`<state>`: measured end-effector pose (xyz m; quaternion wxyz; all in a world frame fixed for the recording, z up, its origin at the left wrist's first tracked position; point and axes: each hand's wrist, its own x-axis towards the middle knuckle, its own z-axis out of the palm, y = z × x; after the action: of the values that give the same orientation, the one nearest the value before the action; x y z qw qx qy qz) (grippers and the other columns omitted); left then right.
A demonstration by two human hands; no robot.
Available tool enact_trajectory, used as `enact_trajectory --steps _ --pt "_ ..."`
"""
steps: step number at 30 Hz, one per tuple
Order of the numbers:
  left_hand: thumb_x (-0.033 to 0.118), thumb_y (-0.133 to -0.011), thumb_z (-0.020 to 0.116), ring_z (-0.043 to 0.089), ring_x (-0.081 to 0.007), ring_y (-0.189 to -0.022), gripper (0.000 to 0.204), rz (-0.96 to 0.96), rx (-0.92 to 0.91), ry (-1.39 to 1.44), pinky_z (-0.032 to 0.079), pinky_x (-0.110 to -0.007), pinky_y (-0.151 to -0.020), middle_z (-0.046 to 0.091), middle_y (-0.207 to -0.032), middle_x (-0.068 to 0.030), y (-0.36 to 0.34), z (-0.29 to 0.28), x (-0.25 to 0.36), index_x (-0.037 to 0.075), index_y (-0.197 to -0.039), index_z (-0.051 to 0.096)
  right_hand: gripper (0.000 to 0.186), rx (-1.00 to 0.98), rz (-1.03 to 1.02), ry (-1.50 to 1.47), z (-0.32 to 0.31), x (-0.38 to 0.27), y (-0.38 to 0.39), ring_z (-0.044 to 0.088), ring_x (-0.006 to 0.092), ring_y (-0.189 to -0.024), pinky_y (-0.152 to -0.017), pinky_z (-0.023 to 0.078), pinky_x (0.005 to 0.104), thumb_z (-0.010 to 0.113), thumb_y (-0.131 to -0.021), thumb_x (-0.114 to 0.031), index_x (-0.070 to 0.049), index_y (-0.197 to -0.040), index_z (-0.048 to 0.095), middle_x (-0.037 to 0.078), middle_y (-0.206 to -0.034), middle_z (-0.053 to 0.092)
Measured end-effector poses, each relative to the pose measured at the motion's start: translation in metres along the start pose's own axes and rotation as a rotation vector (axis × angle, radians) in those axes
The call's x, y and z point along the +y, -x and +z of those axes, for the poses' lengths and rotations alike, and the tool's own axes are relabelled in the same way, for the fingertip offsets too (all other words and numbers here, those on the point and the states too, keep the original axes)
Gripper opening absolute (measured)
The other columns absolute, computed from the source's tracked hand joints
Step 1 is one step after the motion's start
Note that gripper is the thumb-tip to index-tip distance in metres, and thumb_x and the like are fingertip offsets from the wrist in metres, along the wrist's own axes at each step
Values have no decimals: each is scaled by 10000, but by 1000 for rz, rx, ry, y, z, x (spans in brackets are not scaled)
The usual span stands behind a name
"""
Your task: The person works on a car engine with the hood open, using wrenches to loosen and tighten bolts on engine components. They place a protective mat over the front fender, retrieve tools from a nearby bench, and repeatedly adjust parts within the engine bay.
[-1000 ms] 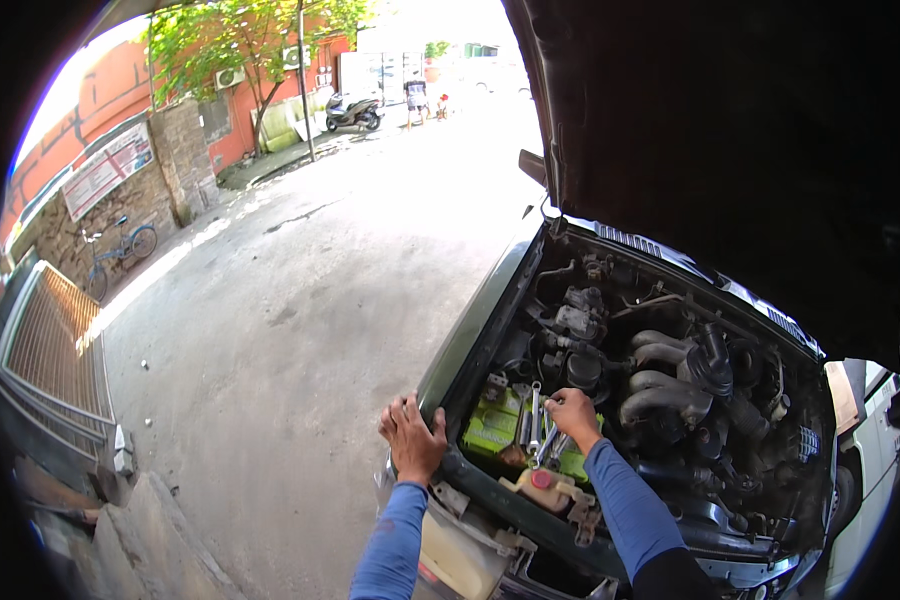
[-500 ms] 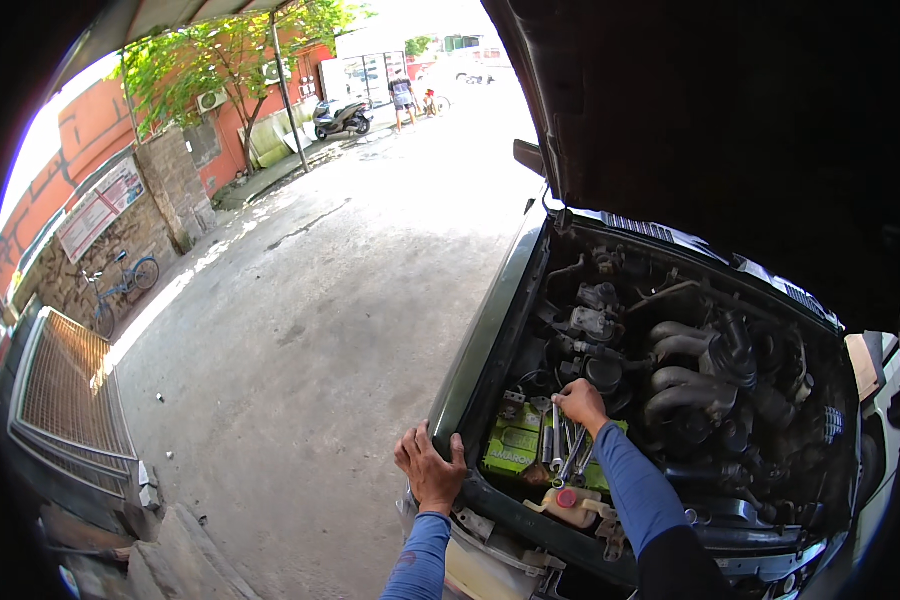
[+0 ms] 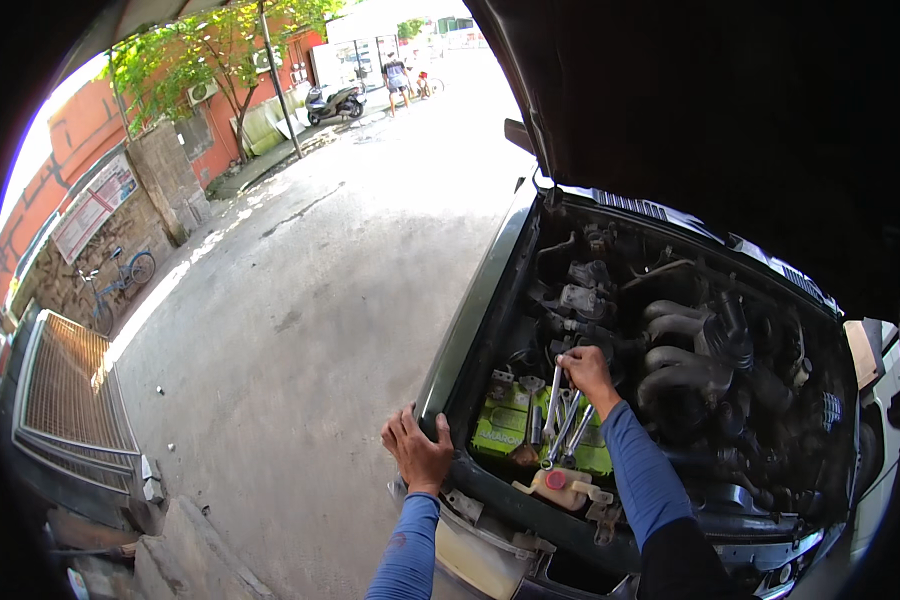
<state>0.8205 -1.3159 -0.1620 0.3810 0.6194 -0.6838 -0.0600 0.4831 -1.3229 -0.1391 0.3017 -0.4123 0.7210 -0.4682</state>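
My right hand pinches the upper end of a silver wrench above the green battery, where more wrenches and a dark socket tool lie. My left hand rests on the dark green front corner of the car body, fingers apart. A translucent reservoir with a red cap sits just below the battery. The engine, with curved intake pipes, fills the bay to the right of my right hand.
The raised hood covers the upper right. Metal grilles lean at the left near a blue bicycle. Up the concrete driveway stand a parked scooter and a person; a white vehicle is at the far right.
My right hand has risen with the wrench, lifting it a little off the others. My left hand stays on the car's corner. The camera view has shifted slightly.
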Motion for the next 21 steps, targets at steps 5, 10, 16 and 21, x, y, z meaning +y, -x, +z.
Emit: enact_trajectory --steps 5,10,16,21 --pt "364 -889 673 403 -390 -1272 566 3 6 -8 302 -497 -1130 529 -1270 -206 -2 12 1 -2 -1301 543 219 48 -110 -67 -21 -21 20 555 101 -475 -460 430 288 690 -933 -175 34 -881 731 32 -605 613" --pt "348 -885 682 409 -381 -1262 561 15 24 -24 310 -492 -1125 530 -1266 -205 4 13 -2 8 -1308 543 188 22 -150 -311 -39 -34 36 618 66 -667 -570 487 221 700 -958 -171 -13 -1055 732 10 -794 687" --pt "335 -879 687 417 -377 -1250 555 3 21 -26 311 -492 -1122 532 -1266 -205 3 9 3 7 -1304 545 157 -108 -257 -718 -65 -65 75 700 192 -848 -816 599 329 619 -1016 -144 -47 -1138 643 103 -1034 722" --pt "319 -899 676 449 -382 -1231 523 46 62 -49 341 -485 -1101 554 -1248 -212 12 8 -2 -14 -1286 559 329 -151 42 -1186 -79 -106 141 366 90 -510 -479 317 249 405 -1088 -287 -42 -1217 582 17 -721 459"
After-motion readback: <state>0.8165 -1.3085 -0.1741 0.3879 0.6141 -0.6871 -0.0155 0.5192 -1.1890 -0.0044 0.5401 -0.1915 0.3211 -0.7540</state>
